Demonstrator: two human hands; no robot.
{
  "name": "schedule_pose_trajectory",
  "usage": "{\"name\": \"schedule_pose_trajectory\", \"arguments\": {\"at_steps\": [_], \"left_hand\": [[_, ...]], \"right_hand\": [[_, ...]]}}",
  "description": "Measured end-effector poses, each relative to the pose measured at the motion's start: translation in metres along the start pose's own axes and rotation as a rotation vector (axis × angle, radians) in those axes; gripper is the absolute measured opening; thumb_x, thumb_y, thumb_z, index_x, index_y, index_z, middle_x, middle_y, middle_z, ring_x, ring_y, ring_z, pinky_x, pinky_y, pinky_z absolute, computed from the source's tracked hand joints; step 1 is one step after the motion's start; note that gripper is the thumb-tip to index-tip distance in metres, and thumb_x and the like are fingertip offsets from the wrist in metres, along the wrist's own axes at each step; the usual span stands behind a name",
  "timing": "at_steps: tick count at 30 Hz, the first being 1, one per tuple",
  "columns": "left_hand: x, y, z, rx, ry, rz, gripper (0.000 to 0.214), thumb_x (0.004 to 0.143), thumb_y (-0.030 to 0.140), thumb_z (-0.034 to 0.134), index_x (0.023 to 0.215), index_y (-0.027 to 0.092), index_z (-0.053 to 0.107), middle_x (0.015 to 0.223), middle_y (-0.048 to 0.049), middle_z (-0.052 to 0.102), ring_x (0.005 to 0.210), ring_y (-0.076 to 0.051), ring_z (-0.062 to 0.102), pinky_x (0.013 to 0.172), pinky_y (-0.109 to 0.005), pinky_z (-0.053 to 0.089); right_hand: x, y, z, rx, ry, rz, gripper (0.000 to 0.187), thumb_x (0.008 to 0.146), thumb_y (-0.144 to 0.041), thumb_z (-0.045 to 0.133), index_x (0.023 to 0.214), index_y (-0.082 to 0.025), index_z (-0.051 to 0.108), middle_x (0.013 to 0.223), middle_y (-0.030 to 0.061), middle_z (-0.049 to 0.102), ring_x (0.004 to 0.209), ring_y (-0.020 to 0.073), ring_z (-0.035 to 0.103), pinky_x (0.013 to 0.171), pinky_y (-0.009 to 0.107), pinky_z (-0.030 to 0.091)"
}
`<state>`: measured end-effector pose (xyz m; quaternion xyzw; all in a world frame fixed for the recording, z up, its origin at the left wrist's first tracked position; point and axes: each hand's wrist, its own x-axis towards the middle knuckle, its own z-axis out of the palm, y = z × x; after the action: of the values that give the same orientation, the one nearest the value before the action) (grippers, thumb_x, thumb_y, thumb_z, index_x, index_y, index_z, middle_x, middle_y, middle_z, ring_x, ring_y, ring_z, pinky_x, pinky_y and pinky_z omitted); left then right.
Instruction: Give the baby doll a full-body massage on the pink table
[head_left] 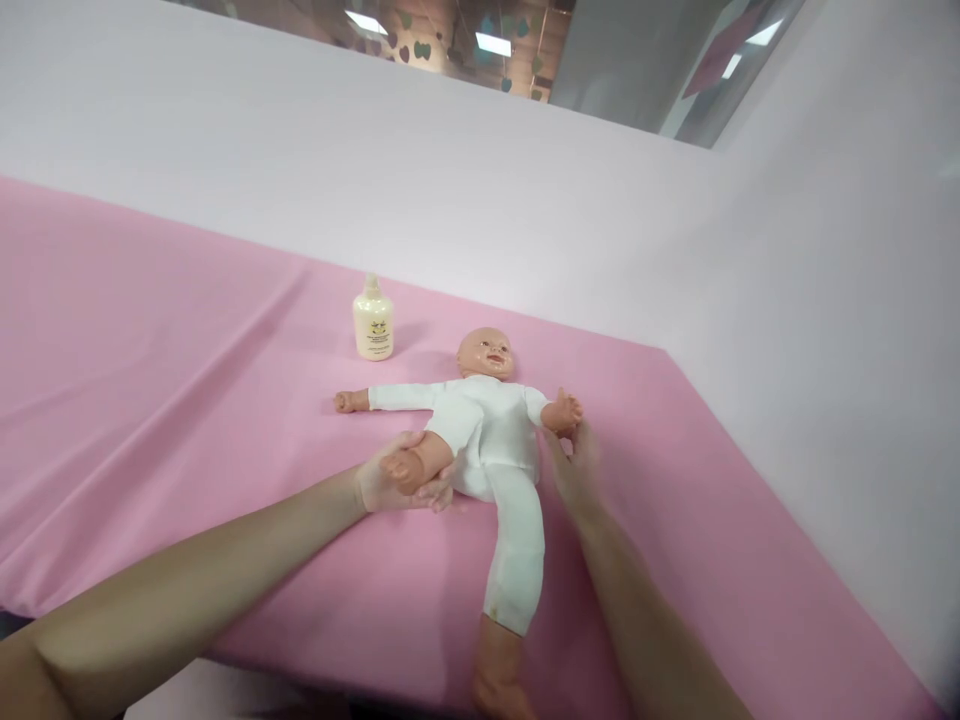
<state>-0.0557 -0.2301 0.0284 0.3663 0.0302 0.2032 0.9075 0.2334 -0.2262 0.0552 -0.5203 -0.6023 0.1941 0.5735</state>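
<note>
A baby doll [510,425] with a white cloth body lies on its back, head away from me. My left hand [409,475] is wrapped round the lower part of one leg, which is bent up and outward with its foot toward the left. My right hand [574,455] is at the doll's arm on the right, the fingers closed about its hand or wrist and partly hidden behind it. The doll's other arm stretches out to the left on the cloth. Its other leg points straight toward me, past the table's near edge.
A pale yellow pump bottle [374,325] stands on the pink cloth [225,400] left of the doll's head. Behind the table rises a white wall [375,170] with a window [480,45]; another wall [847,350] stands at the right.
</note>
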Motion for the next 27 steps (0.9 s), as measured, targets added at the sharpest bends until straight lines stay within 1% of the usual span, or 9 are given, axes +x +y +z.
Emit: {"name": "schedule_pose_trajectory", "arguments": {"at_steps": [2, 5, 10, 15, 18, 20, 22, 25, 27], "left_hand": [[0.003, 0.000, 0.007, 0.017, 0.148, 0.027, 0.055, 0.082, 0.072, 0.058, 0.083, 0.017, 0.065, 0.055, 0.0008, 0.055, 0.069, -0.021, 0.060, 0.105, -0.046, 0.045], [0.008, -0.004, 0.018, 0.030, 0.249, 0.041, 0.053, 0.084, 0.066, 0.060, 0.083, 0.013, 0.066, 0.061, -0.0019, 0.059, 0.072, -0.021, 0.060, 0.102, -0.044, 0.045], [0.014, -0.005, 0.029, 0.047, 0.309, 0.053, 0.051, 0.083, 0.063, 0.066, 0.084, 0.012, 0.068, 0.063, -0.0034, 0.060, 0.070, -0.020, 0.058, 0.096, -0.042, 0.047], [0.011, -0.002, 0.029, 0.061, 0.291, 0.028, 0.052, 0.085, 0.063, 0.062, 0.086, 0.012, 0.067, 0.065, -0.0032, 0.060, 0.072, -0.020, 0.057, 0.100, -0.044, 0.045], [0.003, -0.004, 0.025, 0.096, 0.157, -0.065, 0.055, 0.084, 0.067, 0.062, 0.093, 0.013, 0.068, 0.070, -0.0037, 0.064, 0.074, -0.021, 0.059, 0.100, -0.046, 0.047], [-0.003, -0.005, 0.021, 0.143, -0.002, -0.159, 0.061, 0.078, 0.071, 0.067, 0.099, 0.015, 0.069, 0.076, -0.0054, 0.068, 0.079, -0.024, 0.063, 0.098, -0.049, 0.049], [-0.006, -0.006, 0.020, 0.194, -0.187, -0.276, 0.066, 0.069, 0.072, 0.074, 0.101, 0.015, 0.070, 0.083, -0.0088, 0.071, 0.087, -0.030, 0.068, 0.094, -0.050, 0.052], [0.000, -0.003, 0.021, 0.266, -0.456, -0.463, 0.057, 0.056, 0.057, 0.089, 0.092, 0.016, 0.074, 0.090, -0.0119, 0.073, 0.096, -0.036, 0.072, 0.084, -0.048, 0.059], [0.007, -0.001, 0.023, 0.322, -0.554, -0.509, 0.048, 0.049, 0.039, 0.096, 0.087, 0.018, 0.076, 0.091, -0.0102, 0.073, 0.095, -0.036, 0.074, 0.075, -0.044, 0.063]], "right_hand": [[-0.005, 0.001, 0.003, -0.099, -0.059, -0.104, 0.038, 0.090, -0.038, 0.066, 0.125, -0.025, 0.065, 0.118, 0.0094, 0.071, 0.098, 0.0247, 0.068, 0.092, 0.043, 0.056], [-0.010, -0.002, 0.008, -0.166, -0.154, -0.249, 0.036, 0.094, -0.034, 0.062, 0.130, -0.027, 0.065, 0.129, 0.0094, 0.068, 0.113, 0.0260, 0.067, 0.099, 0.043, 0.057], [-0.012, -0.008, 0.013, -0.242, -0.280, -0.373, 0.036, 0.098, -0.029, 0.057, 0.133, -0.029, 0.065, 0.132, 0.0068, 0.068, 0.125, 0.0244, 0.064, 0.109, 0.042, 0.054], [-0.008, -0.005, 0.010, -0.230, -0.246, -0.393, 0.033, 0.096, -0.029, 0.060, 0.129, -0.028, 0.068, 0.129, 0.0073, 0.070, 0.121, 0.0242, 0.067, 0.107, 0.042, 0.056], [-0.002, -0.004, 0.003, -0.145, -0.140, -0.223, 0.035, 0.091, -0.035, 0.067, 0.125, -0.025, 0.069, 0.123, 0.0091, 0.071, 0.104, 0.0245, 0.070, 0.094, 0.041, 0.060], [0.004, -0.005, -0.002, -0.042, -0.059, -0.068, 0.045, 0.089, -0.039, 0.069, 0.131, -0.025, 0.065, 0.122, 0.0092, 0.071, 0.097, 0.0231, 0.070, 0.087, 0.039, 0.060], [0.008, -0.006, -0.007, 0.073, 0.016, 0.051, 0.057, 0.088, -0.043, 0.069, 0.142, -0.028, 0.057, 0.127, 0.0086, 0.069, 0.098, 0.0220, 0.069, 0.088, 0.038, 0.059], [0.014, -0.001, -0.014, 0.228, 0.140, 0.181, 0.063, 0.088, -0.048, 0.069, 0.147, -0.031, 0.053, 0.132, 0.0075, 0.065, 0.098, 0.0197, 0.067, 0.088, 0.037, 0.057], [0.018, 0.011, -0.019, 0.337, 0.209, 0.284, 0.061, 0.086, -0.050, 0.070, 0.142, -0.031, 0.056, 0.129, 0.0060, 0.065, 0.093, 0.0170, 0.066, 0.086, 0.035, 0.057]]}}
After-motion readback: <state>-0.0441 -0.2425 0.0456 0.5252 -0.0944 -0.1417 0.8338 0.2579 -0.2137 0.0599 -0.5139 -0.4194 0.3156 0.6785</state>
